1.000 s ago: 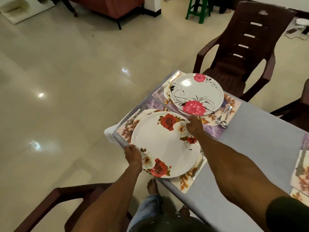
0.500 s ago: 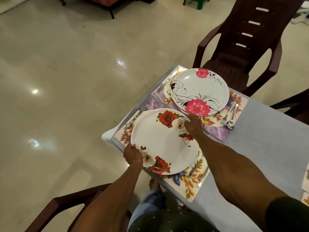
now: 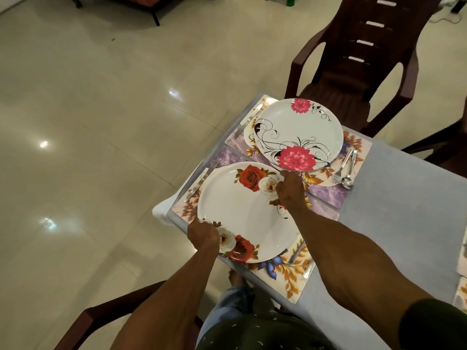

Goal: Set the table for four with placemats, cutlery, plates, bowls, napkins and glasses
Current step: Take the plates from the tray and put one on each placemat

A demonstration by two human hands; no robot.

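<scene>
A white plate with red roses [image 3: 242, 213] lies on the near floral placemat [image 3: 285, 276] at the table's left end. My left hand [image 3: 203, 234] grips its near-left rim. My right hand [image 3: 289, 190] grips its far-right rim. A knife [image 3: 202, 179] lies left of this plate, and more cutlery [image 3: 297, 252] shows at its right, partly under my right arm. Behind it, a white plate with pink flowers [image 3: 295, 133] sits on the far placemat [image 3: 353, 145], with a knife [image 3: 246, 121] on its left and a fork and spoon [image 3: 343, 169] on its right.
The table [image 3: 394, 223] has a grey cloth. A brown plastic chair [image 3: 353, 61] stands beyond the far setting, and another chair's arm [image 3: 96, 322] is at the near left. More placemats [image 3: 461, 263] show at the right edge. Tiled floor lies to the left.
Both hands have kept hold of the rose plate. It has shifted slightly on the near placemat, uncovering more of the mat's right corner. The camera has tilted down and closer.
</scene>
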